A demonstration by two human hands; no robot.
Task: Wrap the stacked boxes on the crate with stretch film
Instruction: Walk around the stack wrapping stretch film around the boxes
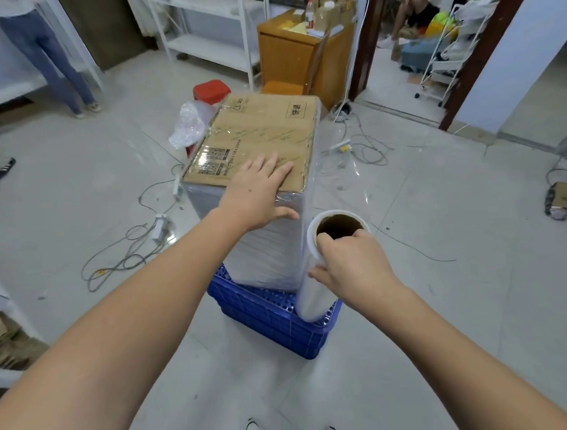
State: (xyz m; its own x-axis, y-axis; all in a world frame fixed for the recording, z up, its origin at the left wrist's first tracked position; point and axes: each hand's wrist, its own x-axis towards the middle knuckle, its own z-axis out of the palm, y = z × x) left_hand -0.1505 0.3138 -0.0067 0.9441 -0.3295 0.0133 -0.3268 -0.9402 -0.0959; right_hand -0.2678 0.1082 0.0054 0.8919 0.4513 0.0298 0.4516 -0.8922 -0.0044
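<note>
A tall stack of cardboard boxes stands on a blue plastic crate, its sides covered in layers of clear stretch film. My left hand rests flat on the near edge of the top box, thumb down the front face. My right hand grips the upright roll of stretch film near its top, fingers hooked into the cardboard core. The roll stands at the stack's near right corner, its lower end over the crate. A sheet of film runs from the roll along the stack's right side.
Cables and power strips lie on the tiled floor left and right of the stack. A red stool and crumpled plastic sit behind it, then a wooden cabinet and white shelving. A person's legs stand at far left.
</note>
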